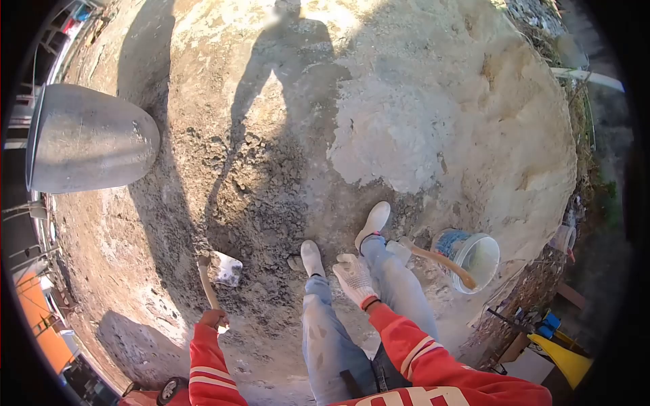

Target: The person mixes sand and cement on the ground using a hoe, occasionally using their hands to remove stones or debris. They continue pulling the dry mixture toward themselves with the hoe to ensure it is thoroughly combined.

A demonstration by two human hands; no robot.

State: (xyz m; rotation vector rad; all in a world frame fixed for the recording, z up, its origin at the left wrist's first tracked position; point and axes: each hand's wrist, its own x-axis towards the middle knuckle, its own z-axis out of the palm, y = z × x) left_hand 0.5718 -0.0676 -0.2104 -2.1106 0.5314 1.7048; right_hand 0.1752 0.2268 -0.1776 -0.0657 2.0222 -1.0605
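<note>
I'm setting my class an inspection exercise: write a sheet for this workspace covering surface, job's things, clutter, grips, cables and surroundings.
Surface: uneven ground, with loose dark clumps and a pale patch.
Job's things: hoe-like tool with a wooden handle, its pale blade at the ground.
Clutter: bucket; second wooden handle overlapping it in view, contact unclear; large grey container-like object.
Grips: left grip closed round the tool's handle; right grip, gloved, fingers loosely bent, nothing seen in it.
Cables: nothing seen on the work ground.
Surroundings: red vehicle at lower left; yellow object at lower right.
</note>
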